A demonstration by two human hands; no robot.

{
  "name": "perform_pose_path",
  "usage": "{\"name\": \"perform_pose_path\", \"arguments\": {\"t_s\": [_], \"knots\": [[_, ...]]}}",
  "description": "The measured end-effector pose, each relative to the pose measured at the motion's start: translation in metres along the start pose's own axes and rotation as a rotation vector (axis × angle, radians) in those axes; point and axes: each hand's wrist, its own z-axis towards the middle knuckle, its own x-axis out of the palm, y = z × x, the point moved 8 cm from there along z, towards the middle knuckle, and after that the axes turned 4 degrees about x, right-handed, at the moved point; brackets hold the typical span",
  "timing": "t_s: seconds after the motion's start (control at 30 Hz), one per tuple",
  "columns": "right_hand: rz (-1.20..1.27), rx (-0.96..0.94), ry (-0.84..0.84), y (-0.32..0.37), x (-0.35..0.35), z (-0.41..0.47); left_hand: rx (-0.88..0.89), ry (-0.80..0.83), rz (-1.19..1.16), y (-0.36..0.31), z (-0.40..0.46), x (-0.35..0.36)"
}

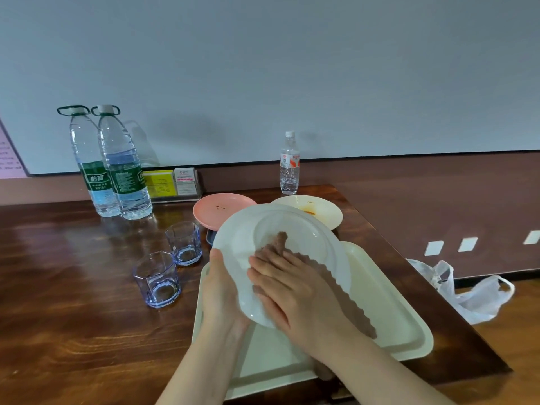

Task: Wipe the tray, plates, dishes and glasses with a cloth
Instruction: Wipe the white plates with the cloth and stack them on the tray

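Note:
My left hand (223,290) grips the left rim of a white plate (263,229), thumb on top, holding it tilted above the cream tray (403,320). My right hand (292,290) lies flat on a brown cloth (277,244) and presses it against the plate's face; the cloth's scalloped edge hangs down to the right. Behind stand a pink plate (219,207) with crumbs and a cream plate (318,213) with an orange stain. Two bluish glasses (157,279) (184,242) stand upright left of the tray.
Two large water bottles (117,168) and a small bottle (290,165) stand by the wall on the wooden table (73,287), with card holders (172,182) between them. A dark dish edge (210,236) peeks under the pink plate. A plastic bag (467,290) lies off the table's right edge.

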Motion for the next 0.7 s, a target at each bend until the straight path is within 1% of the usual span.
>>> {"name": "perform_pose_path", "arguments": {"t_s": [0.07,0.1,0.13,0.2,0.3,0.33,0.37,0.4,0.5,0.53,0.57,0.6,0.63,0.7], "knots": [[0.074,-0.064,-0.046,-0.008,-0.006,-0.015,0.009,-0.057,-0.006,-0.004,0.008,-0.016],[0.119,-0.069,-0.062,-0.015,-0.009,-0.022,0.029,-0.101,-0.003,-0.007,0.009,-0.023],[0.161,-0.038,-0.069,-0.025,-0.011,-0.028,0.038,-0.111,-0.001,-0.009,0.01,-0.027],[0.233,0.114,-0.056,-0.048,-0.011,-0.032,0.043,-0.055,-0.021,-0.012,0.01,-0.027],[0.368,0.453,-0.096,-0.082,-0.011,-0.032,0.033,0.001,-0.075,-0.012,0.006,-0.02],[0.381,0.529,-0.11,-0.084,-0.01,-0.031,0.035,0.014,-0.081,-0.011,0.005,-0.017],[0.37,0.548,-0.116,-0.08,-0.01,-0.028,0.033,0.026,-0.081,-0.009,0.005,-0.015],[0.337,0.506,-0.107,-0.069,-0.01,-0.024,0.025,0.03,-0.079,-0.008,0.005,-0.013],[0.199,0.262,-0.026,-0.028,-0.004,-0.019,0.013,0.028,-0.089,-0.004,0.005,-0.012],[0.174,0.228,-0.002,-0.024,-0.003,-0.017,0.015,0.026,-0.121,-0.003,0.007,-0.014],[0.166,0.241,0.014,-0.025,-0.004,-0.015,0.009,0.019,-0.139,-0.003,0.007,-0.017],[0.171,0.3,0.028,-0.033,-0.004,-0.012,0.008,0.023,-0.127,-0.002,0.009,-0.018],[0.193,0.398,0.06,-0.044,-0.004,-0.009,0.011,0.022,-0.115,-0.001,0.01,-0.02],[0.262,0.604,0.185,-0.065,0.002,-0.004,0.027,0.013,-0.073,-0.001,0.011,-0.025]]}}
